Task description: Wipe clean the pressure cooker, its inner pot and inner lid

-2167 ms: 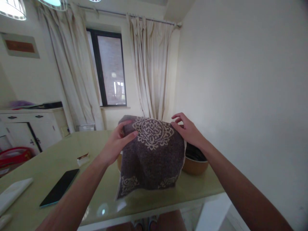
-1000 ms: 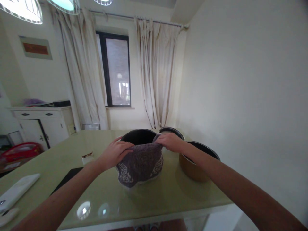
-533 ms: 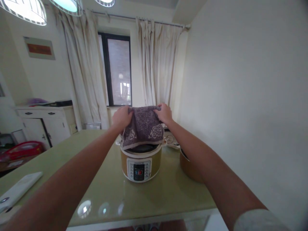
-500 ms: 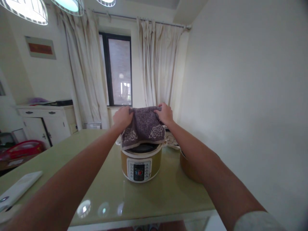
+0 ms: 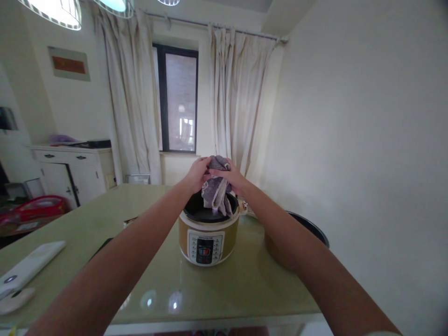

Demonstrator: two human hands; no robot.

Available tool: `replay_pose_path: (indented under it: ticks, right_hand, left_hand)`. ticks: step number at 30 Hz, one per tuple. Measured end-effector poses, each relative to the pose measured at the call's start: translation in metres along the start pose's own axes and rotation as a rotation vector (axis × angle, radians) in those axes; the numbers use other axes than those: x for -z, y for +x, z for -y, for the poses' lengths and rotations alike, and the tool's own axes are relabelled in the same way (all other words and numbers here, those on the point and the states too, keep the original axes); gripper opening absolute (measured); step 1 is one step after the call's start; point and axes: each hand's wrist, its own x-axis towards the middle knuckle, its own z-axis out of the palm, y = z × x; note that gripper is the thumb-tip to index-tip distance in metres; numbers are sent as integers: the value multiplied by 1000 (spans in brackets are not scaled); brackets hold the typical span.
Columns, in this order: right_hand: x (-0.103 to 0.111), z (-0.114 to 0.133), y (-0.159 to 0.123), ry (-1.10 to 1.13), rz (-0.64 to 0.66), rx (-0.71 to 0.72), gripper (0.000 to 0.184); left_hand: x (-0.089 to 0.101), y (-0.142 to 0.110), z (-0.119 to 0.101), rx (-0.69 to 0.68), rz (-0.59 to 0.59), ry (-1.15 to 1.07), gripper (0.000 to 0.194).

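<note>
A purple-grey towel (image 5: 216, 193) with a pale pattern is bunched up between both hands, over the mouth of an electric cooker (image 5: 206, 238). My left hand (image 5: 198, 174) grips it from the left, fingers curled against the cloth. From the other side, my right hand (image 5: 231, 176) is closed round the upper part of the bundle. The towel's loose end hangs down at the dark opening of the cooker; whether it touches the inside I cannot tell. White trim and a front panel with buttons mark the cooker's body. Its lid side is hidden behind my right hand.
On the green table (image 5: 147, 280), a round pot with a dark rim (image 5: 308, 224) stands to the right, partly behind my right forearm. A white flat device (image 5: 31, 266) lies at the left edge. A white cabinet (image 5: 75, 172) and a red basket (image 5: 38, 207) stand beyond the table's left side.
The towel was held spread out by its two top corners; now it is gathered into a bundle. My hands have come together, and the view has shifted slightly left.
</note>
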Motion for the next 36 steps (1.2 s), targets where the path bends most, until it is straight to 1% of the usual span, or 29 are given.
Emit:
replay_pose_path:
  ticks: [1,2,4,6,7,8,9,11,12,13,14,15,17,20,22,23,24,26,29,31,32,34,35,36]
  right_hand:
    - [6,0,-1,-39,-13,32,71]
    - [12,0,-1,-108,-38,75,71]
    - [26,3,-4,-325,-73,201,66]
    - [37,8,-12,-586,-39,327,65]
    - [41,10,-18,-712,14,352,65]
    - [43,11,-26,-828,93,335,61]
    - [43,12,-34,-927,198,275,55]
    - [40,9,-53,-1062,455,92,41]
    - [36,6,-63,-1091,568,26,40]
    - [30,2,-71,-1099,649,-1,43]
    - [22,-4,-77,-1096,691,9,50]
    - [14,-10,-82,-1093,692,40,57]
    - [-6,-22,-87,-1120,630,91,71]
    - [-35,-39,-85,-1230,528,117,85]
    - [-45,-45,-84,-1266,508,156,88]
    - [-45,-47,-84,-1267,515,173,87]
    - [-42,-47,-86,-1265,529,186,83]
    - [-27,-44,-89,-1238,578,211,73]
    - [10,-29,-88,-1075,704,245,61]
    - [34,-16,-82,-934,746,206,54]
    - [42,-11,-78,-888,739,151,51]
    - [47,-8,-67,-841,734,19,49]
    - [43,-10,-62,-836,743,-21,49]
    - [35,-14,-57,-841,752,-30,51]
  left_hand:
    - [6,0,-1,-8,33,19,27]
    - [15,1,-1,-24,54,114,30]
    - [36,1,5,-61,57,457,34]
    - [59,0,19,-74,12,812,36]
    - [71,-2,29,-63,-12,926,36]
    - [81,-4,39,-46,-33,995,37]
    - [89,-6,51,-24,-50,1036,39]
    - [100,-11,73,22,-74,1118,44]
    - [103,-13,84,45,-80,1151,46]
    - [104,-15,93,65,-85,1179,46]
    - [105,-17,100,79,-89,1203,46]
    - [106,-18,106,85,-91,1224,47]
    - [108,-19,111,75,-75,1260,46]
    - [115,-17,107,38,5,1305,41]
    - [118,-11,102,36,39,1331,38]
    - [119,-8,101,45,42,1343,38]
    - [119,-5,100,60,35,1352,39]
    - [117,1,101,86,4,1363,40]
    - [114,4,107,109,-59,1363,44]
    - [114,3,112,113,-67,1350,46]
    - [114,2,113,114,-57,1341,46]
    - [116,0,115,113,-34,1326,45]
    - [117,0,116,112,-26,1322,46]
    - [118,0,116,111,-24,1319,46]
